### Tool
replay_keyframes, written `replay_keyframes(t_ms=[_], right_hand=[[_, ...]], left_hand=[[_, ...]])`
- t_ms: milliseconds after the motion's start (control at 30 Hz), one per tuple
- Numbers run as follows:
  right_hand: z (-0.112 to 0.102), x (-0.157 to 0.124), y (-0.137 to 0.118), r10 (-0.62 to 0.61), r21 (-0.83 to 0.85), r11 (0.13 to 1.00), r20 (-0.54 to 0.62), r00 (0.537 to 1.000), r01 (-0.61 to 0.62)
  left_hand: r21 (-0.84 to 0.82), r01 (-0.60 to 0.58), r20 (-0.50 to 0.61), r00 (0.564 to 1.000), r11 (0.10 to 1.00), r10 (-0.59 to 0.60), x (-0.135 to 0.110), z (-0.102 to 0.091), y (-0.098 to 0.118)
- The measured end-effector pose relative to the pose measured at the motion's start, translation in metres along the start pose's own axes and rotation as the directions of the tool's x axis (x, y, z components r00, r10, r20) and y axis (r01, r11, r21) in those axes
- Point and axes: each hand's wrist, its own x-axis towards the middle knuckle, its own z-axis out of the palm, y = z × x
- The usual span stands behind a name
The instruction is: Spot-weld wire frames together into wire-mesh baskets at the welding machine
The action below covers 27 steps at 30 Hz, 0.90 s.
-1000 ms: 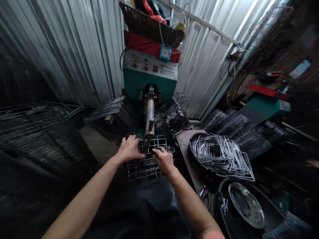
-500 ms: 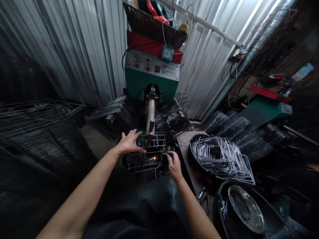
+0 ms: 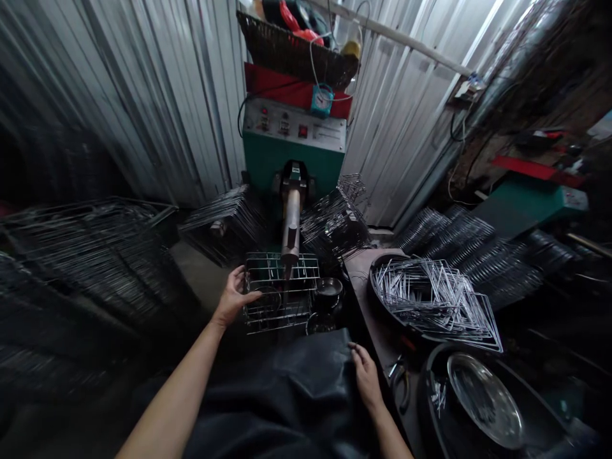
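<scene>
A shiny wire basket point(image 3: 281, 292) sits under the metal arm point(image 3: 291, 223) of a green welding machine point(image 3: 292, 148). My left hand point(image 3: 235, 296) grips the basket's left side, thumb against the wires. My right hand point(image 3: 365, 375) has dropped low to the right and rests with loosely spread fingers at the edge of the black apron point(image 3: 291, 395) over my lap, holding nothing. A small round metal cup point(image 3: 329, 287) stands just right of the basket.
A dark tub of bent wire pieces point(image 3: 430, 299) stands at the right, with a steel plate point(image 3: 482, 398) in a tub below it. Stacks of wire grids point(image 3: 90, 255) fill the left, more lean beside the machine point(image 3: 335, 220) and at the right point(image 3: 459, 236). Corrugated metal walls stand behind.
My right hand left the basket and pulled back down to the apron edge. My left hand slid from the basket's top to its left side. A spark seen half a second ago is gone.
</scene>
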Motion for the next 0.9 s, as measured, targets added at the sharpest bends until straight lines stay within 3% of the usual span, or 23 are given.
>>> replay_keyframes(t_ms=[100,200,267,333,467,567,667,733,800,900], right_hand=[[0.001,-0.009,-0.002,-0.13,-0.326,0.928,0.17,0.977,0.18],[0.011,-0.009,-0.032,-0.15,-0.431,0.843,0.387,0.91,0.322],[0.024,-0.005,-0.068,-0.188,-0.379,0.829,0.506,0.842,0.412],[0.043,0.002,-0.107,-0.202,-0.323,0.834,0.576,0.792,0.448],[0.09,0.022,-0.152,-0.155,-0.373,0.822,0.579,0.8,0.43],[0.121,0.033,-0.15,-0.195,-0.272,0.893,0.481,0.855,0.357],[0.145,0.03,-0.134,-0.221,-0.079,0.964,0.29,0.931,0.253],[0.153,0.022,-0.125,-0.179,0.053,0.984,0.265,0.947,0.171],[0.151,0.015,-0.121,-0.143,0.132,0.986,0.366,0.92,0.101],[0.138,0.012,-0.121,-0.176,0.136,0.983,0.548,0.818,0.121]], left_hand=[[0.1,-0.076,0.074,0.995,0.992,0.069,-0.021,-0.013,0.011],[0.332,-0.202,0.203,0.969,0.921,0.139,-0.048,-0.021,0.028],[0.524,-0.313,0.278,0.942,0.792,0.188,-0.061,-0.017,0.042],[0.671,-0.427,0.362,0.902,0.607,0.234,-0.068,-0.006,0.057],[0.786,-0.559,0.51,0.828,0.264,0.234,-0.068,0.021,0.083],[0.797,-0.588,0.562,0.806,0.137,0.188,-0.066,0.032,0.094],[0.806,-0.585,0.57,0.808,0.091,0.146,-0.065,0.034,0.097],[0.812,-0.579,0.568,0.813,0.076,0.127,-0.065,0.033,0.097],[0.814,-0.577,0.569,0.815,0.068,0.107,-0.064,0.03,0.096],[0.819,-0.569,0.564,0.822,0.071,0.077,-0.061,0.027,0.095]])
